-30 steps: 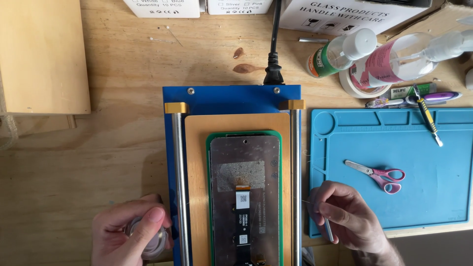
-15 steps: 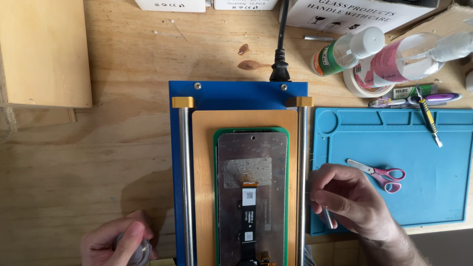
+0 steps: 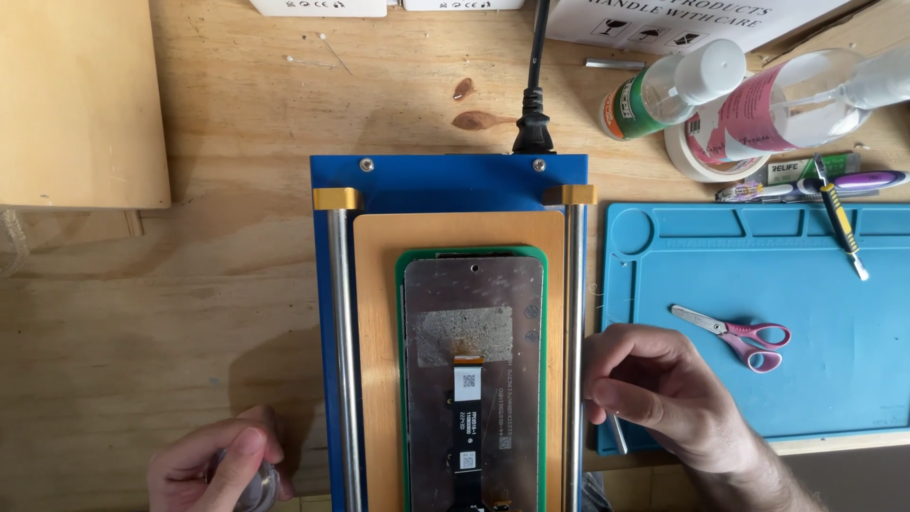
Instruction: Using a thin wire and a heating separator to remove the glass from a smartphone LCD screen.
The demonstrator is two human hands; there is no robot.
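- The wooden surface (image 3: 190, 313) carries all the gear, with boxes pushed to its far edge, out of the way of the hands.
- A blue heating station (image 3: 445, 185) sits at the centre, its black power cord (image 3: 534, 104) plugged in at the far side; two steel rails (image 3: 339, 360) run down its flanks, seemingly to guide a slide along the plate.
- An orange pad (image 3: 374, 313) covers the plate and a green frame (image 3: 402, 379) lies on it. The phone screen assembly (image 3: 474, 379) rests face down inside that frame, ribbon cable uppermost, held flat and square between the rails.
- The blue work mat (image 3: 815, 379) lies just beside the station on the right, with pink-handled scissors (image 3: 744, 337) on it, within reach.
- Bottles (image 3: 758, 90), a tape roll and pens are grouped at the far right, well apart from the plate.
- The right hand (image 3: 664, 389) rests at the right rail, fingers (image 3: 621, 398) curled shut on a thin metal tool (image 3: 618, 434) that points down between the rail and the mat, held low and close to the screen's edge.
- The left hand (image 3: 213, 469) sits at the near left, well apart from the screen, fingers wrapped around a small round object (image 3: 258, 488) pressed to the surface; what it is I cannot tell.
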